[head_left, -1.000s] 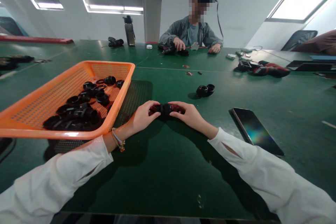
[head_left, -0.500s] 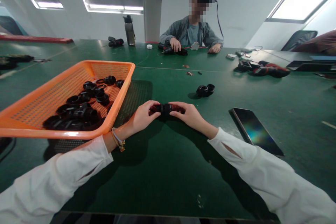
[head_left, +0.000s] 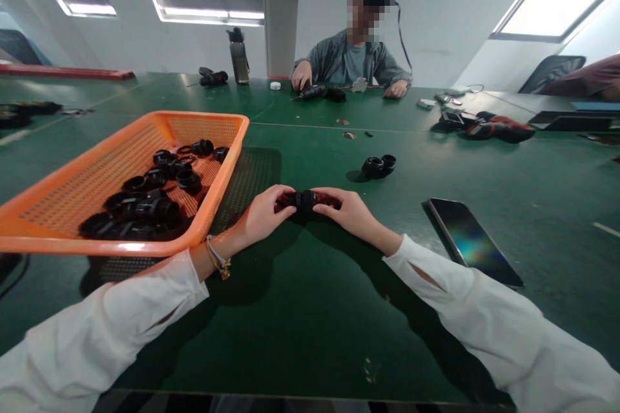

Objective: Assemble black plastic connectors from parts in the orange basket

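Observation:
A black pipe fitting (head_left: 305,201) lies crosswise between my two hands, just above or on the green table. My left hand (head_left: 267,208) is closed on its left end, thumb in front and fingers behind. On the other end my right hand (head_left: 347,210) grips in the same way. My fingers cover both ends, so only the ribbed middle shows. Left of my left hand is an orange basket (head_left: 231,171) with several black fittings (head_left: 150,206) inside. Beyond my right hand another black fitting (head_left: 378,166) lies on the table.
A phone (head_left: 472,239) lies right of my right forearm. Across the green table (head_left: 300,329) sits a person (head_left: 356,58) near a black power tool (head_left: 312,92). A bottle (head_left: 239,57) stands at the back, and a red-and-black item (head_left: 489,127) lies far right.
My hands and the fitting between them have hardly moved. Across the table, the other person's hand has shifted left, off the power tool.

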Demonstrator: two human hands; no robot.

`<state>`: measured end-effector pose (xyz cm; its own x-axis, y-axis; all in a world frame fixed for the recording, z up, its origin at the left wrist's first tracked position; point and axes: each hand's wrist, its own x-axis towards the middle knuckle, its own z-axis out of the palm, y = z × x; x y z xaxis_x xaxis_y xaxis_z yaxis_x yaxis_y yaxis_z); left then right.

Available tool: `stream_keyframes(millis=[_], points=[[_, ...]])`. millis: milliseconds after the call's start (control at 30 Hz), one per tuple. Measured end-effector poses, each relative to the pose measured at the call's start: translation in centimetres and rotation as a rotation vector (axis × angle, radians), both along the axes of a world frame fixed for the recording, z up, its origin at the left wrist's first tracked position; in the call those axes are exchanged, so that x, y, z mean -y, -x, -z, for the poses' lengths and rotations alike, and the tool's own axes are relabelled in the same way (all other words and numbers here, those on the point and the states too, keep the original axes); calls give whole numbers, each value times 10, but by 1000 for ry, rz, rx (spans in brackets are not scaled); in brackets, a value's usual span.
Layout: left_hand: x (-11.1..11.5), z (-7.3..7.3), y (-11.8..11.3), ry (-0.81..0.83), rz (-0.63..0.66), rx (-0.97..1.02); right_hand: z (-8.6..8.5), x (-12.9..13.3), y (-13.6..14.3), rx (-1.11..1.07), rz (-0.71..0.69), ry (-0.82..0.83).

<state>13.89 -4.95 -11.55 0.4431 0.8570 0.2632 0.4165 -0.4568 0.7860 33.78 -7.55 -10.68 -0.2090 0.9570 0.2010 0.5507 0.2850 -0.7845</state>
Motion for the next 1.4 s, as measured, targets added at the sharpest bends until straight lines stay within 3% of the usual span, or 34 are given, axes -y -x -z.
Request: stream_keyframes(millis=[1400], points=[[-1,2,0,-47,-10,-57,6,-2,-1,-102,-53,10]])
